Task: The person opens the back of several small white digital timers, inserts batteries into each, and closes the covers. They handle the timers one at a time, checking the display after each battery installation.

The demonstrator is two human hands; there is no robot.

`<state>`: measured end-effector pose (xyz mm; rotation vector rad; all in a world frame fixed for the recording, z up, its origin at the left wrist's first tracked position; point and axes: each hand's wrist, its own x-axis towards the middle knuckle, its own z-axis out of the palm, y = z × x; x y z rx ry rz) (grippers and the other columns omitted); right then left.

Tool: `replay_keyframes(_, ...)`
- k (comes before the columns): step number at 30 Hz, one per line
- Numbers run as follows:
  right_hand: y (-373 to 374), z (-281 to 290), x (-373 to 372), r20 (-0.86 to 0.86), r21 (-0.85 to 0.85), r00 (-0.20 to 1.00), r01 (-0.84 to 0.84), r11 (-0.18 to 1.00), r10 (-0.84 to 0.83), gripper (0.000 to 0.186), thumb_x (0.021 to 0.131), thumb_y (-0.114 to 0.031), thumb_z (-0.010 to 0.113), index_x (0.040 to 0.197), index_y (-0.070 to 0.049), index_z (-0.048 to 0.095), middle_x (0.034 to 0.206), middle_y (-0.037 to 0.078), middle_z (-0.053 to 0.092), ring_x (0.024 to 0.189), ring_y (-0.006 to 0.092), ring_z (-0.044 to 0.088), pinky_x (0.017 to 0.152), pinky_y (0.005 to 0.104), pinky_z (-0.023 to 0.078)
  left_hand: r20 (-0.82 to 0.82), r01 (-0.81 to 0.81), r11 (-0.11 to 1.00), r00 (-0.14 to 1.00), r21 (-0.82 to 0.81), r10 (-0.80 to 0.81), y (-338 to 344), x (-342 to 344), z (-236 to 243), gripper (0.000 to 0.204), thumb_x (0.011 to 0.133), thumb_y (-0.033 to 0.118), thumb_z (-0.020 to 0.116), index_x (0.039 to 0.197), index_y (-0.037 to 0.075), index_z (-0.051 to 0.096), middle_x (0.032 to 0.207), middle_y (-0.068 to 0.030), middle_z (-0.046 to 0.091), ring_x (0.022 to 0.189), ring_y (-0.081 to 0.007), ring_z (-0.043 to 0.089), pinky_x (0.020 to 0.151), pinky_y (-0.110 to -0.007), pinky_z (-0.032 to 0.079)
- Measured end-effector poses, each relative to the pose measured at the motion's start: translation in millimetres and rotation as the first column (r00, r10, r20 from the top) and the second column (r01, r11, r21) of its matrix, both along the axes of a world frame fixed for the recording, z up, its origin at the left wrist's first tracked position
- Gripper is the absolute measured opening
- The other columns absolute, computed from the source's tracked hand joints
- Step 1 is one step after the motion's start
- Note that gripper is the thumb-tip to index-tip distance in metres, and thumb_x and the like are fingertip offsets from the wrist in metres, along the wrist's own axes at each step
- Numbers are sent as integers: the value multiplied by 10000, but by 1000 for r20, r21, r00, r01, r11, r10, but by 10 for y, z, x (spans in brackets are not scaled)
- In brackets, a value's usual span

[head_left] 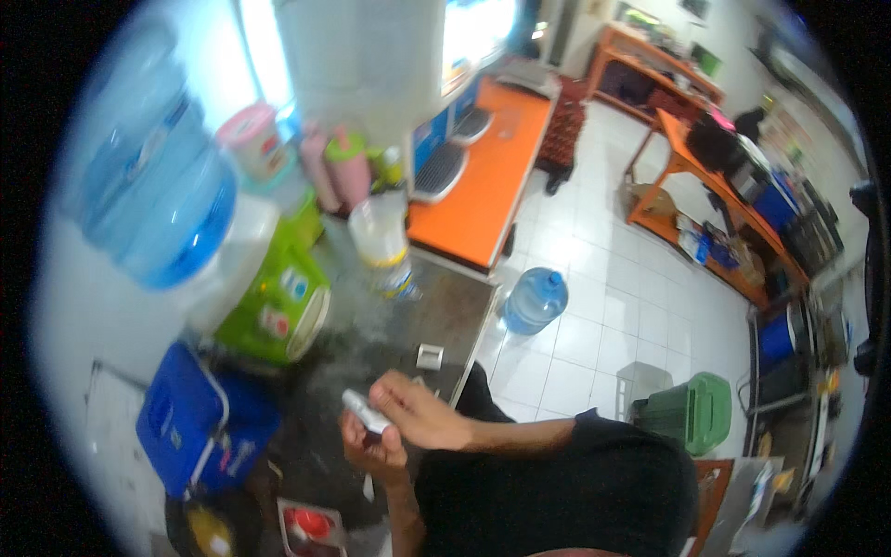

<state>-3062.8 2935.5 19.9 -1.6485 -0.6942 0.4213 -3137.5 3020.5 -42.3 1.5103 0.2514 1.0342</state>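
Note:
My left hand (376, 446) and my right hand (408, 408) are together over the dark countertop (362, 334), closed round a small white object (360, 403) too blurred to identify. The right hand lies over it from above, the left cups it from below. Just beyond them lies a small white square piece (430, 356). A blue box (190, 418) with a handle stands left of my hands, and a small tray (288, 524) with red contents sits below it to the right.
A green-and-white water dispenser (260, 297) carries a blue bottle (148, 186), beside several cups (348, 172). An orange counter (473, 204) is behind. On the tiled floor stand another water bottle (536, 302) and a green bin (696, 413); orange tables (685, 158) line the right.

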Motion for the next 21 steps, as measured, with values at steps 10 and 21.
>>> replay_keyframes(10,164,-561,162,-185,-12,981,-63,998,60,367,1011,-351,392,965,-3,501,940,179,538,899,304,550,804,387,423,-88,71,979,992,-191,-89,9,49,-269,730,805,470,712,1228,-85,500,1046,-112,607,915,-168,587,779,-275,467)
replay_keyframes(21,150,-755,114,-206,12,978,27,1000,-24,184,953,-227,584,899,-86,479,737,7,475,741,99,489,687,279,445,-161,-30,966,987,-255,-12,73,27,-477,582,769,298,713,1191,-67,548,1055,-113,620,947,-199,602,845,-320,482)
